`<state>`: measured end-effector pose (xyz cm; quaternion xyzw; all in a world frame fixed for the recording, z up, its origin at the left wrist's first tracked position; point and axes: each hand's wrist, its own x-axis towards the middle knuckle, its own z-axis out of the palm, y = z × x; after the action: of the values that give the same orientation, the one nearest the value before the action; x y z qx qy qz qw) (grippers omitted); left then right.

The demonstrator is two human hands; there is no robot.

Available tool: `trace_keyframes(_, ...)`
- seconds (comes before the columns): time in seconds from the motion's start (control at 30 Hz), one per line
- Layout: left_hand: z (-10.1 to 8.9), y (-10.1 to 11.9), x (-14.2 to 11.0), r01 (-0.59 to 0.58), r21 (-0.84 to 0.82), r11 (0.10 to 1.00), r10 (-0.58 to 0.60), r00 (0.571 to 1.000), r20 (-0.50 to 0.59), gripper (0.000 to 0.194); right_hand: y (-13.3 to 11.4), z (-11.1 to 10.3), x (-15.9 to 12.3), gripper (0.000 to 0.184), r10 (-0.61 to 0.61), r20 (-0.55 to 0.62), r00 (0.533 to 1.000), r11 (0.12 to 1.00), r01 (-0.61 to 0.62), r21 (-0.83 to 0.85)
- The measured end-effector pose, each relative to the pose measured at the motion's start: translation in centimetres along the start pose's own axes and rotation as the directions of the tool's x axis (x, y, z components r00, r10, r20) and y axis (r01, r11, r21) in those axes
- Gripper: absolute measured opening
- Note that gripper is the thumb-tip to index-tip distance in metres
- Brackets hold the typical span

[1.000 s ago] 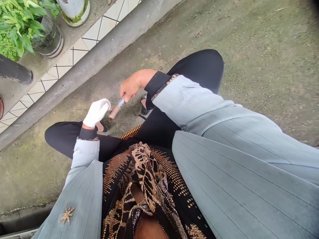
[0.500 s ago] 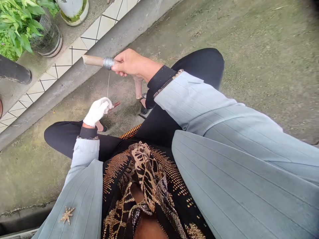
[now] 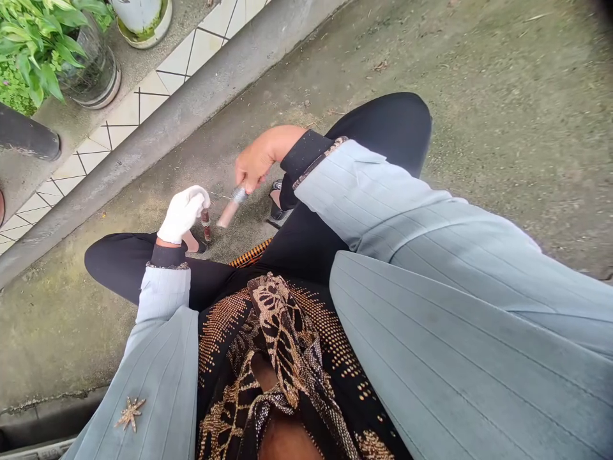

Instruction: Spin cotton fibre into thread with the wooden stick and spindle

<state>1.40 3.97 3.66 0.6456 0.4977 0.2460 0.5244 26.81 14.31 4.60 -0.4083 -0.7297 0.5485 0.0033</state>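
My left hand [image 3: 184,214], in a white glove, has its fingers closed on a short reddish-brown stick [image 3: 205,225] with paler bands, which points down toward my lap. My bare right hand [image 3: 258,163] grips a pale round stick [image 3: 228,214]. Around that stick, right at my fingers, is a coil of silvery wire [image 3: 239,195], blurred by motion. A thin strand [image 3: 218,194] stretches between the gloved fingers and the coil. Both hands are in the air above the ground between my knees; the sticks are apart.
Under me is a rough concrete floor [image 3: 502,128]. A grey kerb [image 3: 215,96] and a white tiled strip [image 3: 138,105] cross the upper left. Beyond stand a glass jar with a leafy plant [image 3: 90,76], a white pot [image 3: 138,16] and a dark pipe [image 3: 29,134]. An orange-black checked edge [image 3: 251,253] shows below my lap.
My right hand has swung the wire-wound stick from pointing left to pointing down toward me, and nearer my left hand. The reddish-brown stick has tipped from sideways to downward.
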Motion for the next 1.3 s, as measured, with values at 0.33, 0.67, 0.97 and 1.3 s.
trace_keyframes(0.33, 0.9, -0.7, 0.9, 0.0, -0.113, 0.994, -0.012, 0.994, -0.107, 0.041, -2.0, 0.2, -1.8, 0.025, -0.368, -0.1, 0.924, 0.771, 0.364, 0.523)
trace_keyframes(0.67, 1.6, -1.5, 1.2, -0.021, -0.086, 0.996, 0.009, 0.99, -0.139, 0.032, -1.1, 2.6, 0.6, 0.044, -0.411, -0.13, 0.903, 0.585, 0.37, 0.722)
trace_keyframes(0.97, -0.1, -2.9, 1.4, -0.109, 0.566, 0.817, 0.062, 0.993, 0.102, 0.029, -1.9, 2.6, 0.0, 0.072, -0.467, -0.124, 0.875, 0.505, 0.379, 0.775)
trace_keyframes(1.3, -2.4, -6.4, 2.0, 0.229, 0.593, 0.772, -0.219, 0.972, -0.091, 0.015, -2.1, 0.9, -0.8, 0.051, -0.532, -0.34, 0.775, 0.207, 0.509, 0.836)
